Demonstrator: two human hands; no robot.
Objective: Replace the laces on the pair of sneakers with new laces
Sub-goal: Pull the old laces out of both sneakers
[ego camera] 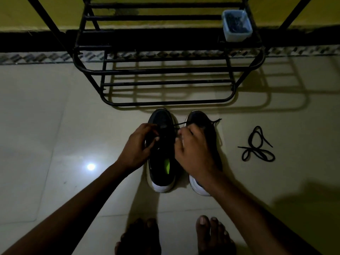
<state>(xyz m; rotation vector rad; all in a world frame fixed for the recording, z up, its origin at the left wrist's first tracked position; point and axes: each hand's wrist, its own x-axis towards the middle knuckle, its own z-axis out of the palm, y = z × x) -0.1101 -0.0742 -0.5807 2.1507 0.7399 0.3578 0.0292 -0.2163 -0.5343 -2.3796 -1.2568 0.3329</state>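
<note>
Two dark sneakers with white heels stand side by side on the floor, toes pointing away from me. The left sneaker [161, 162] shows a green insole. My right hand covers much of the right sneaker [199, 118]. My left hand [137, 146] has its fingers curled at the left sneaker's lacing area. My right hand [193, 150] pinches a black lace [185, 123] that runs from the left sneaker across the right one to a free end. A loose black lace [257, 148] lies coiled on the floor to the right.
A black metal shoe rack [165, 70] stands just beyond the sneakers, against a yellow wall. A pale plastic box [236, 26] with dark contents sits on its upper right shelf. My bare feet [213, 234] are at the bottom edge. The floor is glossy pale tile.
</note>
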